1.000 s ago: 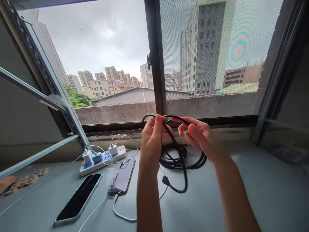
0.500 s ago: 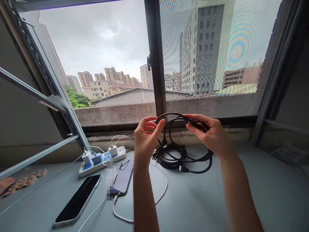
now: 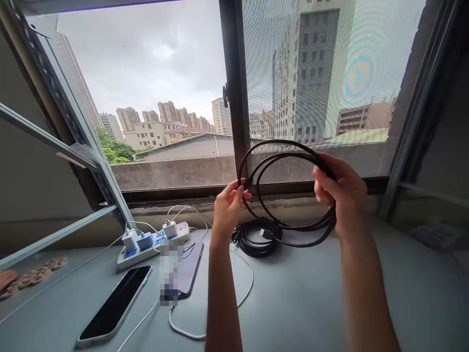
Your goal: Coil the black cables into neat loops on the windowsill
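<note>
A black cable (image 3: 286, 155) is held up in wide loops between my two hands. My right hand (image 3: 339, 188) is closed round the bundled strands at the right side of the loops. At the left side, my left hand (image 3: 231, 198) pinches the cable between thumb and fingers, close to a black connector (image 3: 248, 183). Another connector (image 3: 266, 234) with a pale metal end hangs at the lower part of the loops. Below and behind, a coil of black cable (image 3: 256, 247) lies flat on the grey table (image 3: 293, 308).
A white power strip (image 3: 154, 244) with plugged-in chargers stands left by the window wall. Two phones, a dark one (image 3: 115, 305) and another (image 3: 190, 271), lie nearby among white charging cables (image 3: 252, 278). At the far left, another person's hand (image 3: 7, 277) is beside brown ring-like pieces (image 3: 38, 276).
My right hand has moved right and up, and my left hand slightly right. The cable loops have opened wider and risen. The hanging connector has shifted left and up.
</note>
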### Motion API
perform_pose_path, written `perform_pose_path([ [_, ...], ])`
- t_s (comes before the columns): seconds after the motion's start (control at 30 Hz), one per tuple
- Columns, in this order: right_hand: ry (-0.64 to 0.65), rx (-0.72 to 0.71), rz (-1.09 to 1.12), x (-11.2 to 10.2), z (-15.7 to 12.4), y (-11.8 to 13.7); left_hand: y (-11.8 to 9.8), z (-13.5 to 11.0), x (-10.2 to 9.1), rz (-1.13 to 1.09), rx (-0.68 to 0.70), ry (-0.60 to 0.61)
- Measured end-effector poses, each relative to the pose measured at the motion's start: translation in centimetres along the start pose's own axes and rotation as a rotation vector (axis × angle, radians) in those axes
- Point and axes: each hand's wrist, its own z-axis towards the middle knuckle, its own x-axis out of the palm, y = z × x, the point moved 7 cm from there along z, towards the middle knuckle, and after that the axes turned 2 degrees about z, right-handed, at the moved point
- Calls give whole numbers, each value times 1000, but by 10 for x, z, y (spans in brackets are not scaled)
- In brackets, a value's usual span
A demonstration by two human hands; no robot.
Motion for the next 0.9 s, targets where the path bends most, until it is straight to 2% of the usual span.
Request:
perform_pose_path([
  [0.17, 6, 55, -113, -1, 3, -11, -7, -3, -7, 59, 37, -35],
  [0.37, 59, 69, -249, 2, 3, -23, -12, -9, -15, 248, -28, -49],
  [0.47, 54, 2, -354, 0, 4, -20, -15, -14, -20, 300, -51, 1],
  [0.57, 29, -99, -481, -6, 4, -12, -20, -18, -20, 226, -37, 107],
  [0.63, 56, -152, -547, -7, 4, -7, -23, -21, -18, 241, -32, 174],
  [0.7, 110, -192, -590, -5, 2, -2, -26, -21, -18, 297, -10, 170],
  [0.8, 181, -255, -630, 3, -4, 11, -33, -19, -17, 361, 83, 104],
  [0.9, 230, -323, -638, 13, -13, 24, -37, -19, -3, 334, 138, 190],
])
